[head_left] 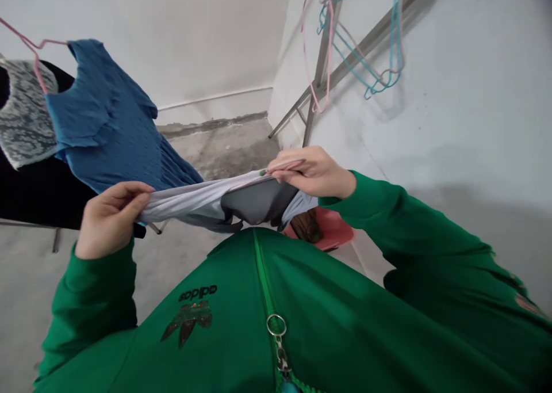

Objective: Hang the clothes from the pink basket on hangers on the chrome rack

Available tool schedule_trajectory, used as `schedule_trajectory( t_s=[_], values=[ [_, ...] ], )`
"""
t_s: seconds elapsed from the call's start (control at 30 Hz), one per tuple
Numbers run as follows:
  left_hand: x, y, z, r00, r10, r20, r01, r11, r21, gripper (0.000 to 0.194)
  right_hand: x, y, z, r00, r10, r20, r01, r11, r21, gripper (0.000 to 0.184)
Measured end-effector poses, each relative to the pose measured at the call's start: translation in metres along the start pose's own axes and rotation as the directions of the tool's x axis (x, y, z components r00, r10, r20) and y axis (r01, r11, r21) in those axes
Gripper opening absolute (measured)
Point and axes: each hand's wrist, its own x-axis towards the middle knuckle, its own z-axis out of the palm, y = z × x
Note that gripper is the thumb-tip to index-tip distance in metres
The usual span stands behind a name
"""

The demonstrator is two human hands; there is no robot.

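A light grey and dark grey garment (194,200) is stretched between my two hands in front of my chest. My left hand (110,217) pinches its left end between thumb and fingers. At the other end, my right hand (313,171) is closed on the gathered cloth. A thin pink strip shows at the right fingers; whether it is a hanger or fabric I cannot tell. The lower part of the garment hangs down and is partly hidden by my green jacket (233,289).
A blue dress (112,117) hangs on a pink hanger (32,45) at left, beside a black garment with white lace (26,111). Pink and blue hangers (397,42) hang on a metal rack (321,65) by the right wall. A pink basin (336,229) holding dark cloth stands below.
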Motion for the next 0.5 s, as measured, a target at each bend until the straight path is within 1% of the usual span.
schedule_trajectory(
  t_s=[0.07, 0.13, 0.17, 0.23, 0.33, 0.37, 0.4, 0.43, 0.47, 0.5],
  values=[
    [-0.008, 0.009, 0.000, 0.996, -0.076, -0.044, 0.072, 0.994, -0.087, 0.012, -0.007, -0.004, -0.002, 1.000, -0.016, -0.019, 0.016, 1.000, -0.005, 0.018],
    [-0.008, 0.011, 0.004, 0.995, -0.097, -0.037, 0.092, 0.990, -0.110, 0.016, -0.011, -0.008, -0.004, 0.999, 0.005, -0.050, -0.006, 1.000, -0.017, 0.017],
    [-0.006, 0.009, 0.006, 0.995, -0.103, -0.006, 0.102, 0.989, -0.111, 0.018, -0.012, -0.009, -0.006, 0.997, 0.023, -0.069, -0.025, 0.999, -0.020, 0.017],
    [0.000, 0.002, 0.010, 0.985, -0.140, 0.100, 0.150, 0.984, -0.100, 0.021, -0.013, -0.011, -0.009, 0.993, 0.055, -0.100, -0.057, 0.998, -0.018, 0.018],
    [0.007, -0.012, 0.009, 0.944, -0.190, 0.270, 0.201, 0.980, -0.011, 0.027, -0.014, -0.012, -0.012, 0.990, 0.057, -0.126, -0.062, 0.997, -0.036, 0.017],
    [0.010, -0.016, 0.008, 0.927, -0.191, 0.323, 0.183, 0.982, 0.055, 0.027, -0.015, -0.012, -0.013, 0.990, 0.045, -0.132, -0.051, 0.998, -0.048, 0.016],
    [0.012, -0.017, 0.005, 0.916, -0.173, 0.361, 0.129, 0.981, 0.141, 0.027, -0.015, -0.012, -0.014, 0.991, 0.025, -0.134, -0.034, 0.998, -0.060, 0.015],
    [0.015, -0.017, 0.003, 0.916, -0.128, 0.380, 0.037, 0.971, 0.238, 0.026, -0.016, -0.012, -0.014, 0.991, -0.010, -0.132, 0.001, 0.997, -0.071, 0.014],
    [0.020, -0.016, 0.000, 0.922, -0.053, 0.384, -0.082, 0.941, 0.327, 0.025, -0.016, -0.012, -0.014, 0.991, -0.056, -0.122, 0.046, 0.995, -0.085, 0.013],
    [0.025, -0.012, -0.001, 0.922, 0.045, 0.384, -0.207, 0.896, 0.392, 0.025, -0.017, -0.013, -0.014, 0.989, -0.104, -0.109, 0.093, 0.990, -0.103, 0.013]
  ],
)
